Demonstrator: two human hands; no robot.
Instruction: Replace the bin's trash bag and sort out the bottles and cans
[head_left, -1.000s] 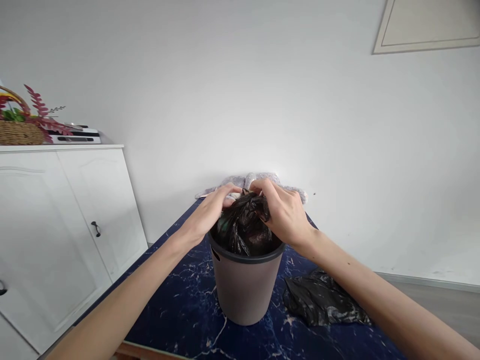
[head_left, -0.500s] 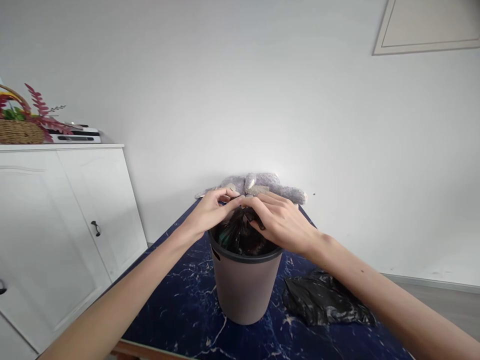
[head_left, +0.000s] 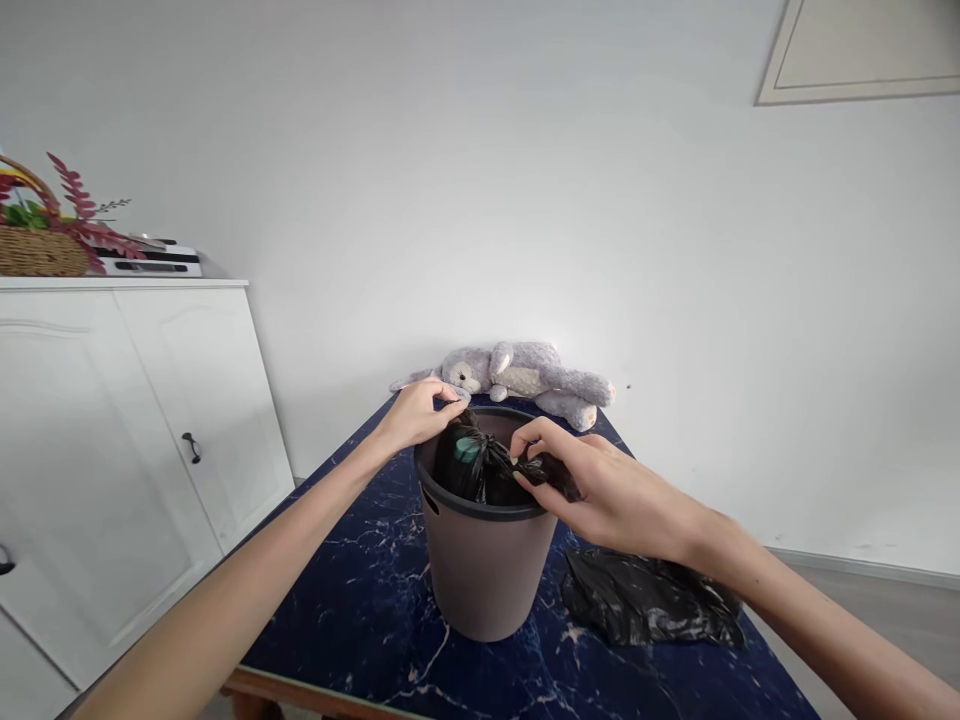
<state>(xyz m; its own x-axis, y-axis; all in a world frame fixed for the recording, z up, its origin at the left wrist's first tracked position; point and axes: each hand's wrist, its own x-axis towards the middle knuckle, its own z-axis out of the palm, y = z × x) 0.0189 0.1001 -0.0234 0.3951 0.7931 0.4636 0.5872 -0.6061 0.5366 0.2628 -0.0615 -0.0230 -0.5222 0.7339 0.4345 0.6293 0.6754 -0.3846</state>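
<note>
A grey-brown trash can (head_left: pixel 487 580) with a dark rim stands upright on the table. Inside it sits a filled black garbage bag (head_left: pixel 469 475), its neck gathered into a knot or twist; something green shows through the plastic. At the rim's far left, my left hand (head_left: pixel 424 412) pinches one end of the bag's top between thumb and fingers. My right hand (head_left: pixel 577 480), over the right side of the rim, grips the other end. The two ends are drawn apart, with the gathered neck between them.
Another black plastic bag (head_left: pixel 652 600) lies crumpled on the dark blue marbled table (head_left: pixel 352 600), right of the can. A grey plush toy (head_left: pixel 525 365) lies behind, against the wall. At left stands a white cabinet (head_left: pixel 172 400) with a flower basket (head_left: pixel 41 250) on top.
My hands were close together over the bag's top; now they have moved apart, left and right, pulling its ends outward. The gathered neck and the plush toy's head have come into sight.
</note>
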